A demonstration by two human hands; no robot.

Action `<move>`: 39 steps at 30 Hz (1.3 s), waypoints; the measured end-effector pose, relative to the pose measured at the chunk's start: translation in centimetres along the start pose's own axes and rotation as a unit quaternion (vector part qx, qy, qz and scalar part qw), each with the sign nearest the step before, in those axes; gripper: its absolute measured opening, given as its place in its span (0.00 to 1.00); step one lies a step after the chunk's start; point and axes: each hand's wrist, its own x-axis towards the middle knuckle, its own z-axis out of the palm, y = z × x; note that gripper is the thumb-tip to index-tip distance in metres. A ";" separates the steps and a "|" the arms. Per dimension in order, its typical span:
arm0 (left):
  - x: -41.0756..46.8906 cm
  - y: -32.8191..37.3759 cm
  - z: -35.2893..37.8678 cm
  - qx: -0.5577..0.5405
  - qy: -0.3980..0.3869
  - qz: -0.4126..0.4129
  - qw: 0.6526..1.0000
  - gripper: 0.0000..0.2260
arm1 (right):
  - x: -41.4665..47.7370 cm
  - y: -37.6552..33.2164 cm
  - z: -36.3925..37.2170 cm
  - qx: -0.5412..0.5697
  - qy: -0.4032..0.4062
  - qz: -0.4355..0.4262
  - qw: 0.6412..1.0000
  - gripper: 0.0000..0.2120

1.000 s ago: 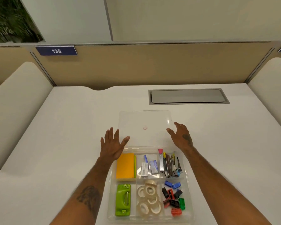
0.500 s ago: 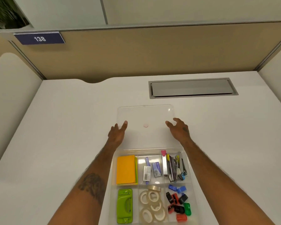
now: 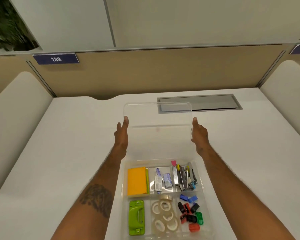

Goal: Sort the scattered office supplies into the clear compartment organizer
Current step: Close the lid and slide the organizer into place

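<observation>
Clear lid (image 3: 157,118) between both hands; overlaps grey desk hatch (image 3: 213,103)

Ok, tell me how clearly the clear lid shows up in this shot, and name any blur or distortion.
Head view: the clear plastic lid is nearly invisible, traced only by faint edge highlights, with the grey metal desk hatch seen through its corner; left hand and right hand hold its sides. Lighting is soft and even. Wide-angle bending curves the beige partition; the clear compartment organizer stays sharp.
</observation>
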 end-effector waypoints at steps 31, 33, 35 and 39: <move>-14.8 -10.0 -5.7 -0.124 -0.071 0.032 0.989 0.31 | -13.0 9.9 -9.8 0.215 -0.173 0.029 0.961 0.13; -15.7 -11.7 -5.3 -0.047 -0.054 0.050 0.996 0.25 | -13.6 11.5 -9.6 0.123 -0.136 0.006 0.983 0.16; -16.2 -13.3 -5.0 0.015 -0.030 0.047 0.998 0.25 | -14.1 12.6 -9.5 0.040 -0.102 -0.015 0.994 0.21; -16.9 -15.5 -5.1 0.060 -0.002 0.045 0.997 0.27 | -15.4 14.8 -9.1 -0.032 -0.083 -0.043 0.995 0.21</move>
